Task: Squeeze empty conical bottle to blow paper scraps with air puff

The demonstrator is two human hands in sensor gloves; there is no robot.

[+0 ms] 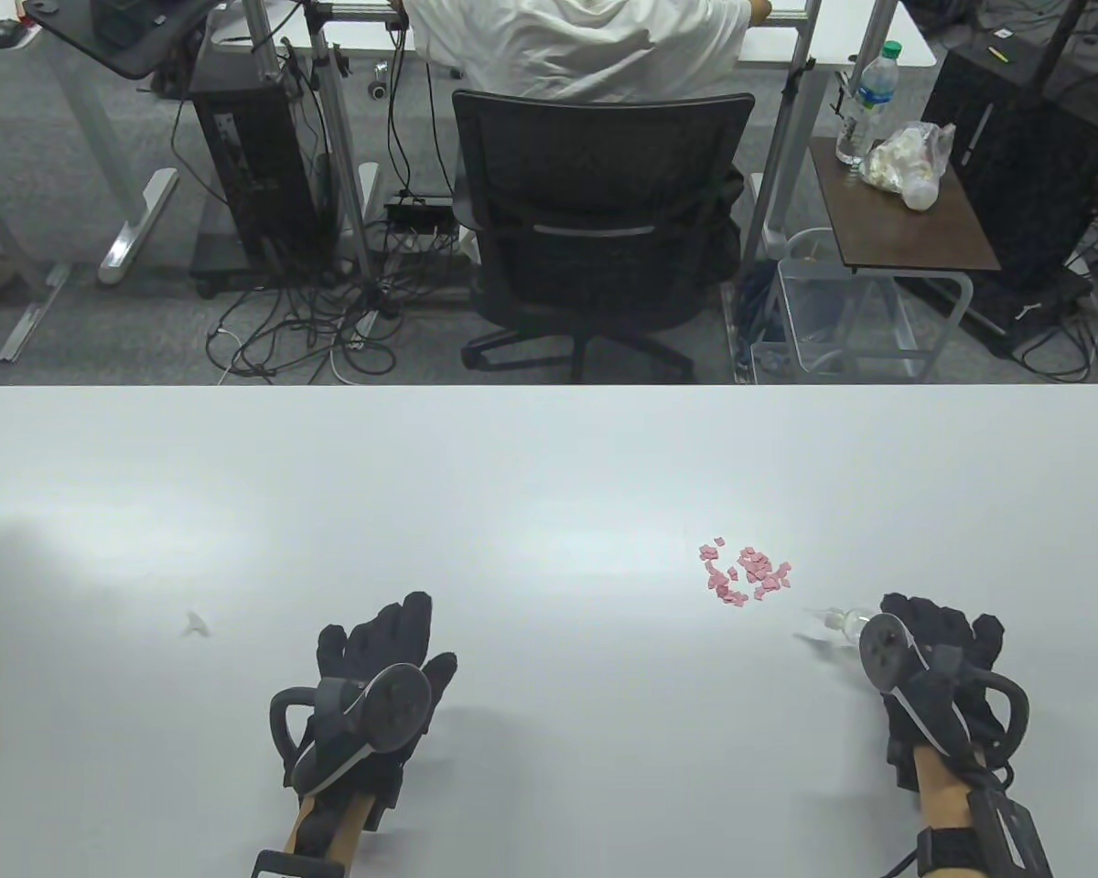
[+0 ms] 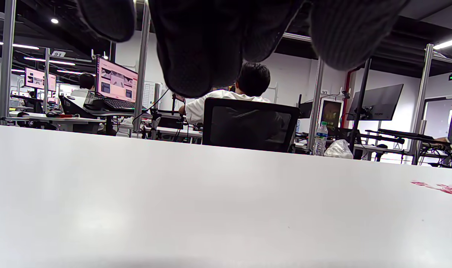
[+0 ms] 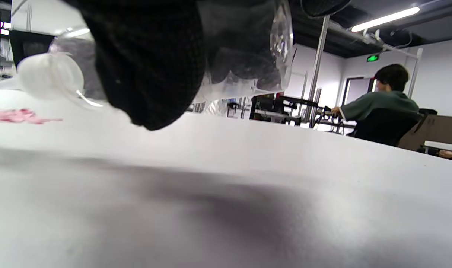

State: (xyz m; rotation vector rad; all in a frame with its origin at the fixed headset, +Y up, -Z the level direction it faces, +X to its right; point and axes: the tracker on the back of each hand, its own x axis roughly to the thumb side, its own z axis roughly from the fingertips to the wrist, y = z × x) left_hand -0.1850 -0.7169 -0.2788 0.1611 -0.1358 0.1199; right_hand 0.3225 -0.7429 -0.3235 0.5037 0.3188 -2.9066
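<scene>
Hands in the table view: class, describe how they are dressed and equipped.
Both the left hand and right hand wear black knit gloves. A dark grey disc-and-ring tracker sits on each hand's back. Forearms are bare, with black wrist straps; a thin cable trails near the right one.

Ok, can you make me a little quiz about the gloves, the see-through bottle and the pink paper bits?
1. True or false: the left hand in its black glove holds the clear plastic conical bottle.
2. Which way does the bottle's nozzle point? A) toward the pile of small pink paper scraps B) away from it, toward the table's near edge
3. Fill in: the scraps lie on the white ____.

Key:
1. False; the right hand holds it, the left rests on the table.
2. A
3. table
</scene>
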